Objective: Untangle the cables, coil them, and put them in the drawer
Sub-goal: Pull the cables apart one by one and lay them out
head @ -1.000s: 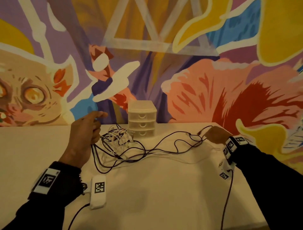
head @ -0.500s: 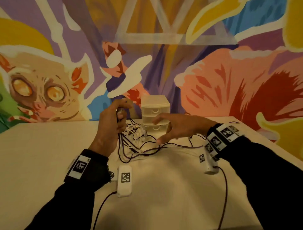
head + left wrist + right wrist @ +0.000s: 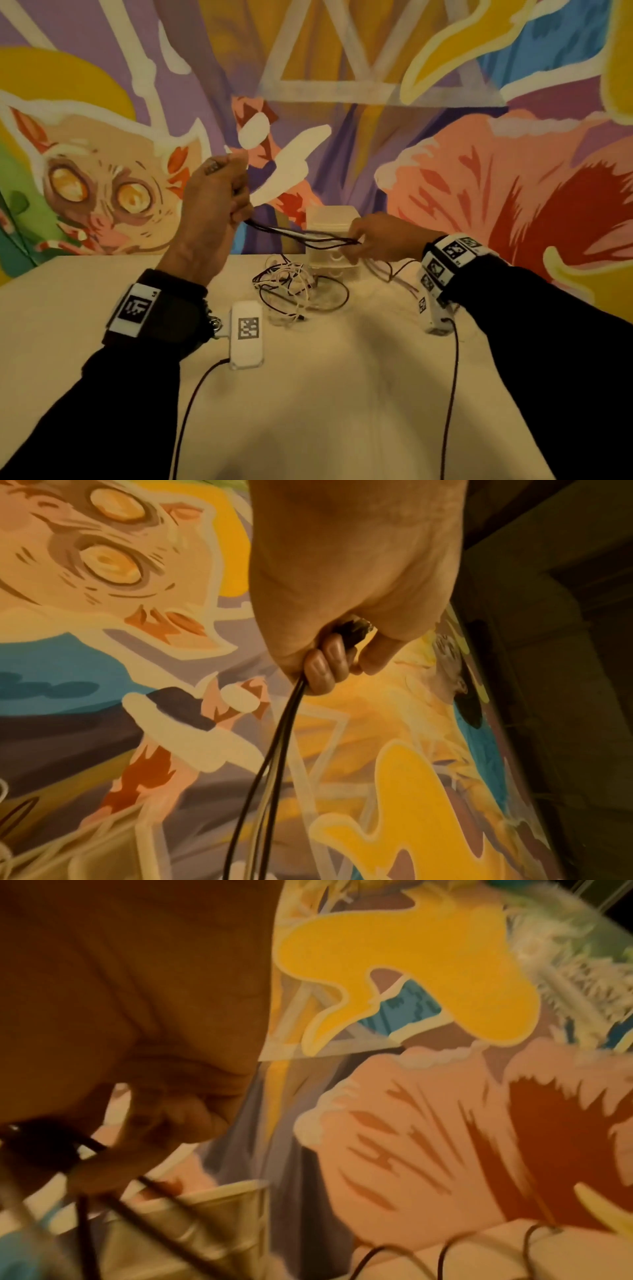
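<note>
A black cable (image 3: pixel 301 236) runs in several strands between my two raised hands. My left hand (image 3: pixel 215 198) is lifted high and grips one end of it, with the plug (image 3: pixel 354 631) in its curled fingers. My right hand (image 3: pixel 373 240) pinches the strands in front of the small white drawer unit (image 3: pixel 334 219) at the back of the table. A tangle of white and black cables (image 3: pixel 294 287) lies on the table below the hands. In the right wrist view the black cable (image 3: pixel 164 1196) passes under my curled fingers, blurred.
The table (image 3: pixel 325 394) is covered with a pale cloth. A painted mural wall (image 3: pixel 445 154) stands right behind the drawer unit. More black cable (image 3: pixel 390 274) trails on the table under my right wrist. Wrist camera leads (image 3: pixel 448 394) hang toward the near edge.
My left hand has lifted higher with the cable end. My right hand went from reaching open over the tangle to pinching the black strands, now pulled up off the table.
</note>
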